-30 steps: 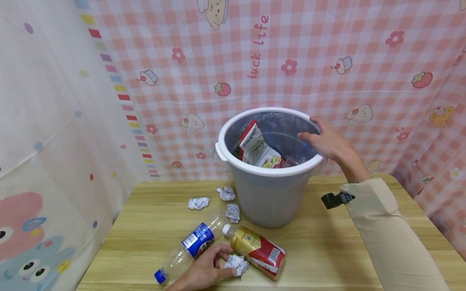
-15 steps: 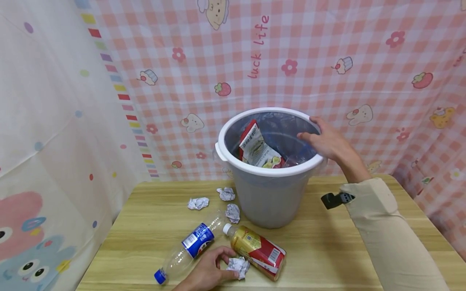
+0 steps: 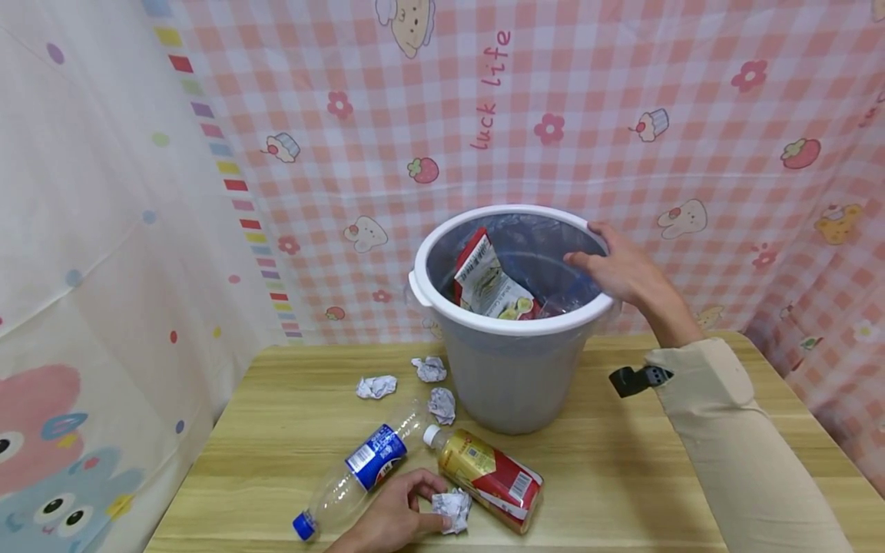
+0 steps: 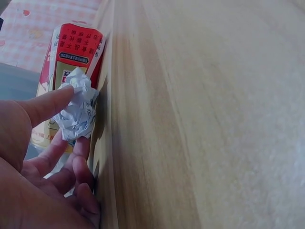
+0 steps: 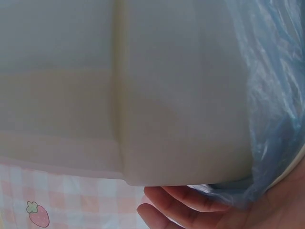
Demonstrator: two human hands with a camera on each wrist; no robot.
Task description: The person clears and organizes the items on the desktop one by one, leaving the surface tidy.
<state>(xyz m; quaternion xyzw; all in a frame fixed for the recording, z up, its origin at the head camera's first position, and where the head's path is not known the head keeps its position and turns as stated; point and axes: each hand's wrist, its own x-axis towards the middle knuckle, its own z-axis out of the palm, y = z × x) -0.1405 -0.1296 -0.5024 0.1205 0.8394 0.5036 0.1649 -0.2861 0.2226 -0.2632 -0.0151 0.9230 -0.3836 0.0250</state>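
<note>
Crumpled paper ball (image 3: pixel 451 512): low at the table's front, close beside the red-and-gold bottle (image 3: pixel 491 480); whether it touches the wood I cannot tell. Likely very light, soft and springy, its dry creases giving good grip; a gentle pinch across the sides should do, since hard squeezing would only flatten it.
Blue-labelled bottle (image 3: pixel 376 457): on its side, looks empty, so probably light, slick and easily dented; best held round the label.
Left hand (image 3: pixel 396 511): pinches the ball, thumb against one side, fingertips against the other.
Three loose paper balls (image 3: pixel 376 386): near the left of the trash bin (image 3: pixel 515 376), presumably just as light.
Trash bin: upright, bag-lined, apparently stiff plastic; the thick white rim looks the firmest hold.
Right hand (image 3: pixel 618 265): grips that rim, thumb inside, fingers outside.
</note>
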